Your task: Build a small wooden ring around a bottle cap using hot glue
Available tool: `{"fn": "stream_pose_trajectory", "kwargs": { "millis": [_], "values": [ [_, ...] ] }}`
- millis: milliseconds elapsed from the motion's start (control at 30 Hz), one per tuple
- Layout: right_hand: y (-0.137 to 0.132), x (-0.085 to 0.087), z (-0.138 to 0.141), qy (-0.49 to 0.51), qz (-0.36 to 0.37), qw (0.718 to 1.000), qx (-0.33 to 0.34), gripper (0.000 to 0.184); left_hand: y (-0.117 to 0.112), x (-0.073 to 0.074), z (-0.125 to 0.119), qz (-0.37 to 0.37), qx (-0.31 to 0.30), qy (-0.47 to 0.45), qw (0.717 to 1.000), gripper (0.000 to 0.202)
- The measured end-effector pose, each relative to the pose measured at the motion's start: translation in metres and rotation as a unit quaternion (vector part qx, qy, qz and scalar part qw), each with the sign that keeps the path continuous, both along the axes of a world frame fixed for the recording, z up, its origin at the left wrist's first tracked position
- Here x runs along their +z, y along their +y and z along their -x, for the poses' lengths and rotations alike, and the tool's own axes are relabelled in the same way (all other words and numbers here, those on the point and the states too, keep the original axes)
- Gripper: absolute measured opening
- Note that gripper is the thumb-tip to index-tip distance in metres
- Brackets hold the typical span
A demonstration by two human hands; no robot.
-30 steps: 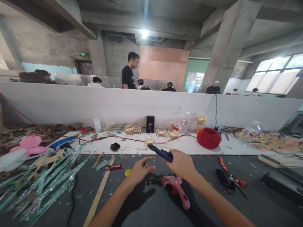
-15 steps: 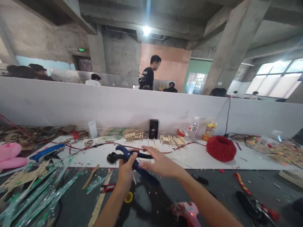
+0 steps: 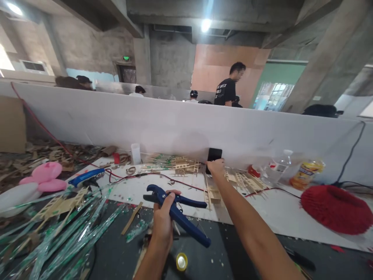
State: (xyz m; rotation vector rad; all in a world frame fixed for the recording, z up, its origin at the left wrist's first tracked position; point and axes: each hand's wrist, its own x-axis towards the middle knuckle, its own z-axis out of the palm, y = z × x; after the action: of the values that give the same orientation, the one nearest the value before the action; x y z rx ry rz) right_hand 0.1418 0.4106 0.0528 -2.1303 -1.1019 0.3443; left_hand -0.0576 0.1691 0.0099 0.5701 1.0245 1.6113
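My left hand [image 3: 163, 221] is wrapped around a blue PVC pipe cutter [image 3: 190, 227], its handles spread apart and its hooked jaw pointing left. With my arm stretched forward, my right hand [image 3: 216, 167] is closed at the lower part of a black phone [image 3: 215, 154] that stands by the white partition. The fingertips are partly hidden behind the hand. Small wooden stick frames [image 3: 186, 165] lie left of the phone, and more wooden pieces [image 3: 247, 181] lie right of my wrist. Below the cutter, a yellow ring [image 3: 182, 261] rests on the dark table.
Green-wrapped plastic strips [image 3: 78, 229] cover the left side, near a pink balloon [image 3: 46, 177] and a blue-handled tool [image 3: 86, 177]. At right stand a clear bottle [image 3: 279, 167], a yellow-labelled bottle [image 3: 306, 174] and a red fluffy thing [image 3: 335, 210]. A white partition [image 3: 116, 120] runs behind; people are beyond it.
My right hand has left the area by the cutter and reached forward to the phone. The left hand keeps the cutter. My view has turned left.
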Motion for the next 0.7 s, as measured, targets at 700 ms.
{"fn": "stream_pose_trajectory", "kwargs": {
  "millis": [700],
  "values": [
    [0.014, -0.024, -0.056, -0.043, -0.023, 0.991, 0.123, 0.041, -0.003, 0.008, -0.010, 0.029, -0.028, -0.009, 0.999, 0.037]
  ]
}}
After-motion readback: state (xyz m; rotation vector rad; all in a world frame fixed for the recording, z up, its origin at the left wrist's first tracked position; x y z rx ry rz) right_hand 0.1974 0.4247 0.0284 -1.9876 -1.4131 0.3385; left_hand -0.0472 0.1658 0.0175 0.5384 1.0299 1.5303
